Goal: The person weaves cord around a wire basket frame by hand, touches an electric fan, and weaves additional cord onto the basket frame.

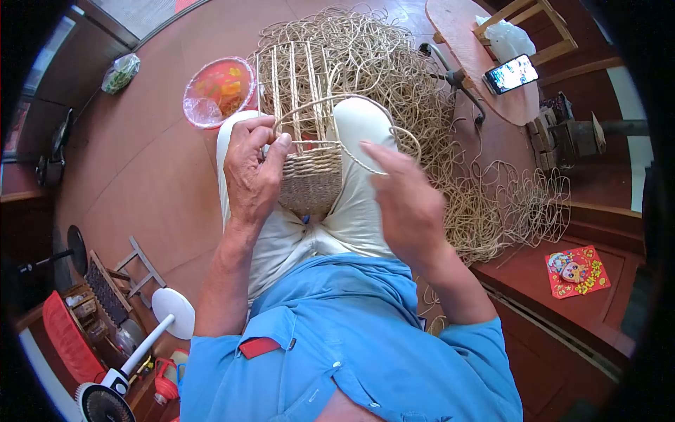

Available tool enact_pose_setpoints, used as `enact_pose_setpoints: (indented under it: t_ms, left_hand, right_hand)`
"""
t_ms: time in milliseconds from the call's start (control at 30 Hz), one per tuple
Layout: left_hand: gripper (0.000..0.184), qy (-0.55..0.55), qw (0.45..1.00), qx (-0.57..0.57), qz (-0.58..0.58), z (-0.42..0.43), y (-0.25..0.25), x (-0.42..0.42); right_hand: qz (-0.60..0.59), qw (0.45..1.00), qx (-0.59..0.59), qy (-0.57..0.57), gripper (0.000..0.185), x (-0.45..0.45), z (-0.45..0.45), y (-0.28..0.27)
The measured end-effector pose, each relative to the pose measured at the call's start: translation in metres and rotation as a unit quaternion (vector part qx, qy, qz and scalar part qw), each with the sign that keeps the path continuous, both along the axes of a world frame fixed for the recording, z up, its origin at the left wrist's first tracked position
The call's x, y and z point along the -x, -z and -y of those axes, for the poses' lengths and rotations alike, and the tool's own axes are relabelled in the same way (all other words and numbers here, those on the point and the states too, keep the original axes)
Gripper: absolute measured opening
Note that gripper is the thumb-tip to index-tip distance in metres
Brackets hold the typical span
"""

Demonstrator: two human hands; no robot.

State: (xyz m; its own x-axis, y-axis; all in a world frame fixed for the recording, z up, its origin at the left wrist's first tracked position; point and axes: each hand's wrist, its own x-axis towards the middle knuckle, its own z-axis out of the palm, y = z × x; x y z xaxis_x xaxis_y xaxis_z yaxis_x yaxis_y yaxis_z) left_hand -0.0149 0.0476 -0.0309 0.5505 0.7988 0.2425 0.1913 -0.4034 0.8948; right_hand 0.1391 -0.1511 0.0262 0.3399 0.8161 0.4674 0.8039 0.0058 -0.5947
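Between my knees sits a partly woven basket (311,172), with a dense brown lower part and a paler woven band above it. Upright strands (295,91) rise from its far side. My left hand (254,165) pinches the basket's left rim, thumb and fingers closed on it. A loose cord (362,163) curves from the rim toward my right hand (408,200), which is blurred by motion to the right of the basket. Its index finger points toward the cord; whether it holds the cord cannot be made out.
A large heap of tangled cord (394,63) spreads beyond and right of my knees. A red basin (219,91) stands left of it. At the right are a table (457,42) with a phone (511,74) and a red card (576,271). A white fan (144,344) stands lower left.
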Motion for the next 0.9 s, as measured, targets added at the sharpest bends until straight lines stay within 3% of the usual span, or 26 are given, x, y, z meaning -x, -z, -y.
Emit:
enact_pose_setpoints:
  t_ms: [33, 167, 300, 400, 433, 467, 500, 533, 567, 600, 633, 700, 767, 833, 900]
  left_hand:
    - [0.017, 0.003, 1.0, -0.003, 0.0, 0.002, -0.002, 0.001]
    - [0.016, -0.002, 1.0, -0.011, -0.007, 0.018, -0.012, 0.016]
    - [0.015, 0.0, 1.0, -0.008, -0.014, 0.032, -0.013, 0.032]
    - [0.014, -0.002, 0.999, -0.048, -0.003, 0.034, -0.009, 0.034]
    - [0.014, -0.002, 0.999, -0.036, -0.001, 0.032, -0.01, 0.032]
    - [0.014, -0.001, 1.0, -0.024, 0.002, 0.031, -0.011, 0.03]
    - [0.014, -0.007, 1.0, -0.023, 0.006, 0.031, -0.011, 0.028]
    - [0.013, -0.004, 1.0, -0.026, 0.0, 0.031, -0.012, 0.027]
    - [0.013, 0.0, 1.0, -0.03, -0.008, 0.031, -0.014, 0.026]
    - [0.013, -0.005, 1.0, -0.029, -0.007, 0.032, -0.017, 0.026]
    - [0.013, -0.002, 1.0, -0.023, -0.015, 0.033, -0.02, 0.025]
    - [0.014, 0.001, 0.999, -0.016, -0.028, 0.034, -0.02, 0.023]
    - [0.015, 0.003, 1.0, -0.031, -0.006, 0.032, -0.015, 0.018]
    - [0.015, 0.008, 1.0, -0.017, -0.013, 0.032, -0.015, 0.017]
    - [0.016, 0.013, 1.0, -0.007, -0.018, 0.032, -0.017, 0.016]
  right_hand:
    - [-0.048, 0.998, 0.033, 0.005, 0.034, 0.006, -0.008, 0.019]
    - [-0.007, 0.997, 0.078, 0.01, 0.029, -0.004, -0.018, 0.055]
    - [0.146, 0.988, 0.013, 0.052, 0.025, -0.068, 0.028, 0.062]
    - [0.323, 0.915, 0.149, 0.19, 0.024, -0.197, 0.133, 0.085]
    - [0.24, 0.929, 0.121, 0.255, 0.026, -0.246, 0.186, 0.096]
    - [0.248, 0.912, 0.167, 0.279, 0.028, -0.288, 0.248, 0.094]
    - [0.231, 0.867, 0.289, 0.333, 0.031, -0.335, 0.324, 0.093]
    - [0.184, 0.707, 0.491, 0.475, 0.037, -0.36, 0.373, 0.083]
    - [0.141, 0.618, 0.538, 0.555, 0.043, -0.419, 0.469, 0.104]
    - [0.072, 0.532, 0.518, 0.666, 0.05, -0.43, 0.505, 0.095]
    - [0.019, 0.53, 0.5, 0.684, 0.063, -0.415, 0.5, 0.074]
    - [0.037, 0.697, 0.433, 0.57, 0.046, -0.385, 0.459, 0.065]
    - [0.018, 0.868, 0.195, 0.456, 0.033, -0.358, 0.39, 0.089]
    - [0.007, 0.93, 0.165, 0.328, 0.024, -0.245, 0.246, 0.05]
    - [-0.082, 0.967, 0.126, 0.208, 0.019, -0.129, 0.139, 0.011]
